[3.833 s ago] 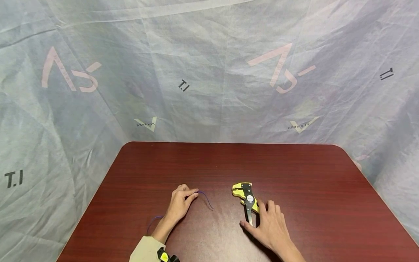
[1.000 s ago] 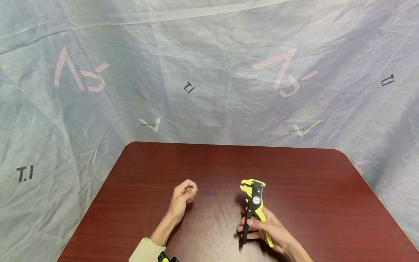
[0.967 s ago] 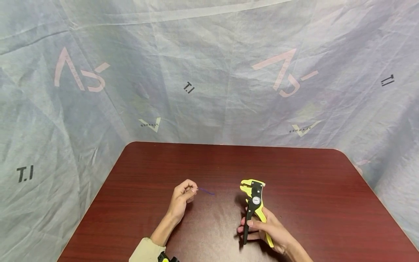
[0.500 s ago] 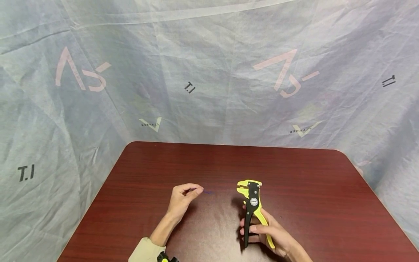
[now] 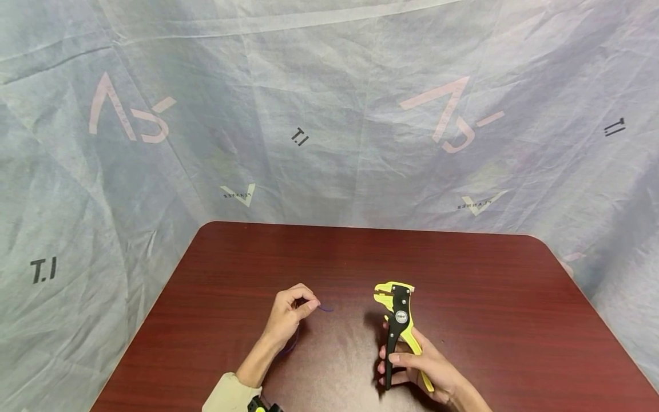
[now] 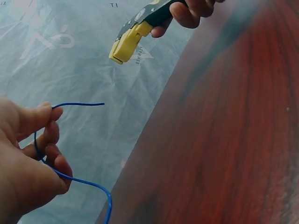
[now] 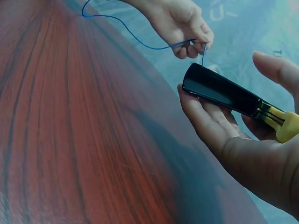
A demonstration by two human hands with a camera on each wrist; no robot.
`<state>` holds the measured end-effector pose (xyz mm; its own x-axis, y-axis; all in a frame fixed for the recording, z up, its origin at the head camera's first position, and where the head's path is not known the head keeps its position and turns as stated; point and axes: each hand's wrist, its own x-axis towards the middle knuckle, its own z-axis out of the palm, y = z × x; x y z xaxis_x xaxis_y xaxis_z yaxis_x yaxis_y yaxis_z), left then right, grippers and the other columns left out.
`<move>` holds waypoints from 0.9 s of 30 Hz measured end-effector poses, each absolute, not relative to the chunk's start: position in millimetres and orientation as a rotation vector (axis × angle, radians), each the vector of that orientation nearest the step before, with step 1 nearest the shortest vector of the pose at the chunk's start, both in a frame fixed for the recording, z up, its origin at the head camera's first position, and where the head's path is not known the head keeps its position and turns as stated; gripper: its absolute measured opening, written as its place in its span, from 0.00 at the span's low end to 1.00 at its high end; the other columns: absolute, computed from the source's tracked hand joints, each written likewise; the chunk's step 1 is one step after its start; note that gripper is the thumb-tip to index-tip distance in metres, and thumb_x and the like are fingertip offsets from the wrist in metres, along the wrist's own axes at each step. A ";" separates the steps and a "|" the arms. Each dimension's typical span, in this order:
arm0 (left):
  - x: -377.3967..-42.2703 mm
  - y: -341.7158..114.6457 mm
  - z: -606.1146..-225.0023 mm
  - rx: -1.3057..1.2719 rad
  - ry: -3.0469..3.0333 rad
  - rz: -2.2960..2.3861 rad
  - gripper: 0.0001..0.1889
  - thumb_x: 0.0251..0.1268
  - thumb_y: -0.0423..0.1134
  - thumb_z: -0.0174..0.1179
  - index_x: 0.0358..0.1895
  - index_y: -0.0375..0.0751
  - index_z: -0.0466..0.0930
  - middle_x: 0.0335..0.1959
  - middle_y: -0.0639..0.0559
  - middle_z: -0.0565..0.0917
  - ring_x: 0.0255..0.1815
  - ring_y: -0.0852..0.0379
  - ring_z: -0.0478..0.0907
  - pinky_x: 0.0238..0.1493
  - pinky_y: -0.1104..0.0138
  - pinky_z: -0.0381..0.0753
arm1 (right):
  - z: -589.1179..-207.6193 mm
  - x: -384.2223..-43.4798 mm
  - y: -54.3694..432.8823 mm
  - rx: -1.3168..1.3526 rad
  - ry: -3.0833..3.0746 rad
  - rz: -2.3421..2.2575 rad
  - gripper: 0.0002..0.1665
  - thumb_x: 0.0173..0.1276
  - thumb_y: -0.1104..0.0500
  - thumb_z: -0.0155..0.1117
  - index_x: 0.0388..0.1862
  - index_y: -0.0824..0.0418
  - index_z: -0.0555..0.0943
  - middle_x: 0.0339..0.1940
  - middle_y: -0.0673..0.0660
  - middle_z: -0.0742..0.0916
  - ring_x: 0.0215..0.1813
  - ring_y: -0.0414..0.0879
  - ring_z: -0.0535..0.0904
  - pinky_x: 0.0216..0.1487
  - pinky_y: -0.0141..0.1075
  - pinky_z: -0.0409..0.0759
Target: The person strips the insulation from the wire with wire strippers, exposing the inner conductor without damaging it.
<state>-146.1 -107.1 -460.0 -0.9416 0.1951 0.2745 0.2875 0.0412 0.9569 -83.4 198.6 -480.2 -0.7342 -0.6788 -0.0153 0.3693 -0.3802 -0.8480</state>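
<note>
Lower centre of the head view, my left hand (image 5: 285, 316) pinches the blue wire (image 6: 84, 104) near its tip; lower right, my right hand (image 5: 436, 366) grips the wire stripper (image 5: 399, 303), handles apart. I'd align the tip squarely with its mouth.

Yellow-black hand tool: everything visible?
The tool has a yellow head with a gap facing left in the head-camera view, a glossy black handle, a yellow handle spread apart from it, shiny rivets and a round pale label, print unreadable. The right hand holds it by the handles, raised off the table.
</note>
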 end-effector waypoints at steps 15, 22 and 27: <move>-143.8 -104.1 -457.3 -0.687 -2.281 -1.978 0.07 0.72 0.27 0.50 0.34 0.25 0.71 0.25 0.58 0.63 0.28 0.69 0.61 0.30 0.70 0.64 | -474.3 -85.5 194.3 -0.481 1.315 -2.117 0.30 0.73 0.74 0.49 0.69 0.52 0.64 0.46 0.53 0.85 0.45 0.48 0.87 0.47 0.47 0.87; -143.1 -104.5 -458.1 -0.752 -2.212 -2.125 0.07 0.69 0.27 0.57 0.38 0.21 0.78 0.23 0.63 0.65 0.25 0.71 0.61 0.28 0.73 0.63 | -473.1 -87.1 192.6 -0.456 1.336 -2.101 0.30 0.72 0.73 0.50 0.68 0.50 0.66 0.45 0.53 0.85 0.44 0.48 0.88 0.47 0.48 0.86; -142.3 -104.2 -457.2 -0.775 -2.189 -2.157 0.09 0.64 0.27 0.63 0.38 0.19 0.81 0.22 0.62 0.63 0.24 0.71 0.58 0.24 0.73 0.58 | -472.7 -86.6 193.2 -0.487 1.326 -2.104 0.31 0.72 0.73 0.50 0.70 0.53 0.66 0.46 0.53 0.85 0.45 0.48 0.87 0.49 0.48 0.86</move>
